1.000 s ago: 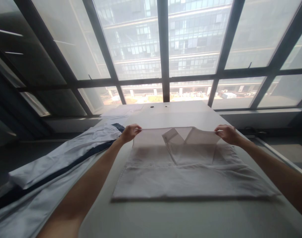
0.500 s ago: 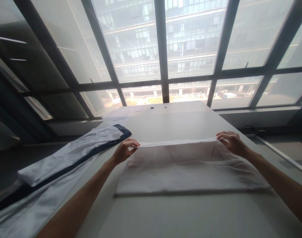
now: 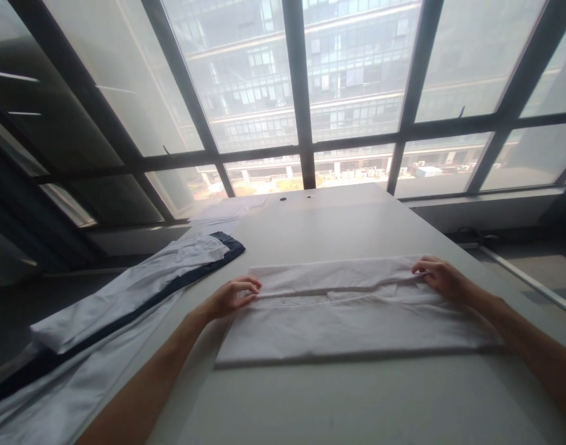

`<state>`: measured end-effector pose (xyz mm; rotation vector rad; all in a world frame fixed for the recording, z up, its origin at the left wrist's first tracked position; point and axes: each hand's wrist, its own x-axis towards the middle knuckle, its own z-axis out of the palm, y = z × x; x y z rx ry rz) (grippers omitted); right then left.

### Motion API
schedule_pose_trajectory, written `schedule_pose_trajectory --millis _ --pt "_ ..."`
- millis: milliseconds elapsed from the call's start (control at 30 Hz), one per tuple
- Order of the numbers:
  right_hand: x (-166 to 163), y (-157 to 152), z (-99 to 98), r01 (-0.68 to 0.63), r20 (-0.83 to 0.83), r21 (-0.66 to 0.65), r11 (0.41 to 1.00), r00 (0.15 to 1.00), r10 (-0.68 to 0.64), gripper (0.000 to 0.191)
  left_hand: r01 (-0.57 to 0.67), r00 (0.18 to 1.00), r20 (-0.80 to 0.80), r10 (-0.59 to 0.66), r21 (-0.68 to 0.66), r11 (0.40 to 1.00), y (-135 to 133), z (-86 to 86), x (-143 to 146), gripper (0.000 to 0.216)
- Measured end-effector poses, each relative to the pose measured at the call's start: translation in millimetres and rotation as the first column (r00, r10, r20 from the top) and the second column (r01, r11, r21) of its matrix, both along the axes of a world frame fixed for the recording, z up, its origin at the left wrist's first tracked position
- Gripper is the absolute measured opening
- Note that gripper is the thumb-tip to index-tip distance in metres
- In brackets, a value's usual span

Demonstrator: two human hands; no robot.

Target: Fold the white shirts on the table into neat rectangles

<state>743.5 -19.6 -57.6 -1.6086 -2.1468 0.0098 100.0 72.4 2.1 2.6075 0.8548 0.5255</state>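
A white shirt point(image 3: 347, 321) lies folded into a wide rectangle on the grey table point(image 3: 338, 228). Its far part has been brought over toward me, with the edge lying across the middle. My left hand point(image 3: 231, 295) pinches the left end of that folded edge. At the right end, my right hand point(image 3: 438, 278) grips the same edge with curled fingers. Both hands rest low on the cloth.
A white garment with a dark blue stripe point(image 3: 125, 303) lies along the table's left side and hangs off the near corner. Papers point(image 3: 227, 210) sit at the far left. Large windows point(image 3: 301, 93) stand behind the table.
Both hands have drawn the shirt's far edge, held up in the air a second ago, down and toward me onto the cloth. The collar is now folded under.
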Motion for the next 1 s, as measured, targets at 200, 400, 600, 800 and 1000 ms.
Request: schedule_pose_trajectory --millis 200,400,600,800,1000 --pt "-4 1 4.3 0.187 -0.003 -0.031 0.982 0.982 -0.188 0.037 -0.141 0.99 -0.007 0.144 0.157 0.977 -2 13.2 24 0.038" --pt "-65 16 35.4 0.173 -0.05 0.162 0.971 0.985 -0.167 0.038 -0.147 0.989 0.023 0.145 0.226 0.963 2 17.3 138 0.049" --pt "-162 60 45.5 0.148 0.005 0.081 0.986 0.989 -0.149 0.042 -0.064 0.94 -0.321 0.116 0.167 0.984 12 -23.4 228 0.061" --pt "-221 95 17.2 0.143 0.097 -0.148 0.979 0.987 -0.129 0.052 -0.072 0.933 -0.329 0.145 0.224 0.972 10 -52.8 227 0.063" --pt "-204 94 -1.2 0.126 0.184 -0.254 0.959 0.98 -0.08 0.062 -0.067 0.938 -0.324 0.12 0.17 0.983 14 -52.8 226 0.065"
